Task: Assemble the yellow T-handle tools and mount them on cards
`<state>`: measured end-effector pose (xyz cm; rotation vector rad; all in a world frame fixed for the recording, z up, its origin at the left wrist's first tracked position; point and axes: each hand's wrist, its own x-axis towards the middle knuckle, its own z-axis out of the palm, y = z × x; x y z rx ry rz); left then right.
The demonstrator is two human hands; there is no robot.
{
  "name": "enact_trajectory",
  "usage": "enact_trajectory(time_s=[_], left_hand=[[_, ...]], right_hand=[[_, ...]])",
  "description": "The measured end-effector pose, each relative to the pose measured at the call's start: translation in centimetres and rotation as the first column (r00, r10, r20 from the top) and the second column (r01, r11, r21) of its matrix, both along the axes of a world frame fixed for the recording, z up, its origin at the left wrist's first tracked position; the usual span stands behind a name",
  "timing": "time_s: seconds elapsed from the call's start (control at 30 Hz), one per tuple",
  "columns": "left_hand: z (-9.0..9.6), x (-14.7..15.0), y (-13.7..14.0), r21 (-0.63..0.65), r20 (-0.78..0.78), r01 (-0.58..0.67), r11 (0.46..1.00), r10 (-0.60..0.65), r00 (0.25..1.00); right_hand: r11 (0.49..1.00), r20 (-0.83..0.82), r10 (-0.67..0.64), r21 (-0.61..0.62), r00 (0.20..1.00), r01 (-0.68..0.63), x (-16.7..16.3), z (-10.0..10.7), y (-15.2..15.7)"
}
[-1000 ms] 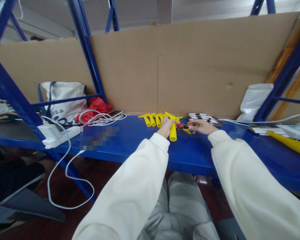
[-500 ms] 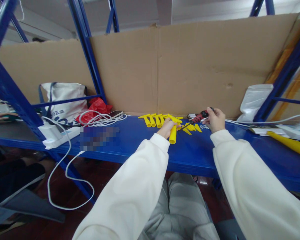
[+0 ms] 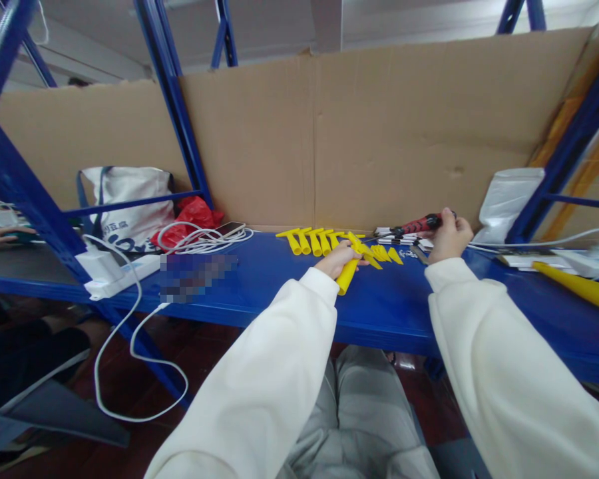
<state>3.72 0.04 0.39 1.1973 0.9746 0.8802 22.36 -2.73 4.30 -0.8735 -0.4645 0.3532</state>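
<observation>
My left hand (image 3: 334, 260) is closed around a yellow T-shaped plastic piece with a hollow tube handle (image 3: 347, 278), its open end tilted toward me. In my right hand (image 3: 450, 238) is a screwdriver (image 3: 417, 225) with a red and black handle, gripped at the handle's end. Its shaft points left, and the tip lies beyond the yellow piece, apart from it as far as I can see. Several similar yellow T-shaped pieces (image 3: 305, 243) lie in a row left of my left hand. Small flat yellow pieces (image 3: 394, 255) lie between my hands, beside tiny metallic bits (image 3: 408, 253).
A cardboard panel (image 3: 389, 133) stands behind the blue shelf (image 3: 279, 293). Coiled white cable (image 3: 204, 237), a red bag (image 3: 194, 211) and a power strip (image 3: 124, 274) lie left. A long yellow object (image 3: 579, 287) is at right. Another person's hand (image 3: 0, 236) shows far left.
My right hand has drawn the screwdriver up and to the right, away from the yellow piece. The piece in my left hand has turned, its tube now slanting more.
</observation>
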Motion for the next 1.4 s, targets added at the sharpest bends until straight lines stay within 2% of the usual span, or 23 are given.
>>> enact_trajectory(time_s=[0.13,0.33,0.53,0.83,1.03,1.27,1.4], left_hand=[[-0.1,0.1,0.0,0.003,-0.005,0.004,1.000,-0.004,1.000],[-0.5,0.2,0.1,0.006,0.026,0.013,1.000,-0.013,1.000],[-0.4,0.3,-0.2,0.001,0.018,0.023,1.000,-0.023,1.000],[-0.1,0.2,-0.6,-0.003,-0.015,0.012,1.000,-0.012,1.000],[-0.3,0.2,-0.2,-0.011,-0.001,-0.024,1.000,0.024,1.000],[-0.2,0.1,0.0,-0.022,0.065,-0.107,0.994,0.108,0.992],[0.1,0.2,-0.3,0.054,0.057,-0.195,0.979,0.192,0.980]], right_hand=[[1.000,0.025,-0.001,0.031,1.000,0.000,0.9,-0.7,0.9],[0.994,0.183,0.024,0.096,0.983,-0.042,2.5,-1.9,2.5],[0.999,0.062,0.002,0.044,0.998,-0.005,1.9,-1.5,2.1],[0.995,0.200,0.007,0.095,0.980,-0.027,2.6,-2.5,3.3],[0.994,0.250,0.076,0.059,0.965,-0.094,3.3,-2.8,3.8],[0.971,0.350,0.181,0.087,0.919,-0.225,3.2,-2.6,3.3],[0.948,0.326,0.286,0.040,0.901,-0.315,2.9,-2.1,2.6]])
